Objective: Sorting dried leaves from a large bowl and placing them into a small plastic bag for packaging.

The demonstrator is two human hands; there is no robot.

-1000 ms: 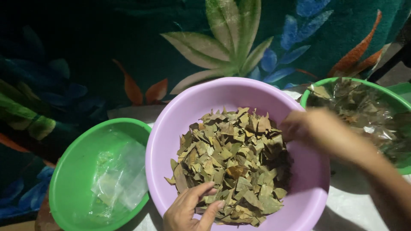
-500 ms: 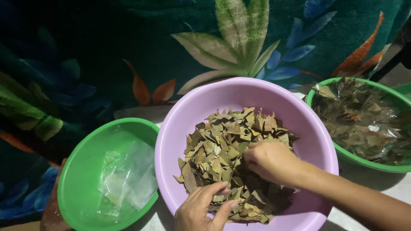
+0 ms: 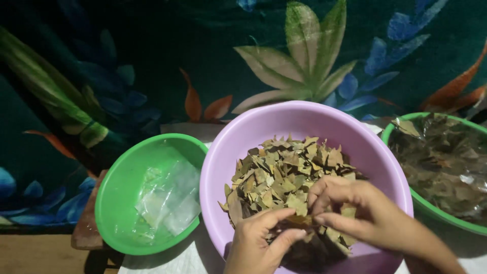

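Both hands pinch one dried leaf (image 3: 298, 220) over purple bowl (image 3: 264, 127): left hand (image 3: 261, 238), right hand (image 3: 355, 208). Wrists cut off; right green bowl (image 3: 406, 127) partly out of frame.

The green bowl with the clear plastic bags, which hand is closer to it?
Left. The left hand is over the purple bowl's near side, next to the green bowl; the right hand is farther away.

Clear plastic bags (image 3: 167, 198) in left green bowl (image 3: 114, 203).

The single head view looks steeply down, close over the lilac basin (image 3: 304, 127) and both flanking bowls.
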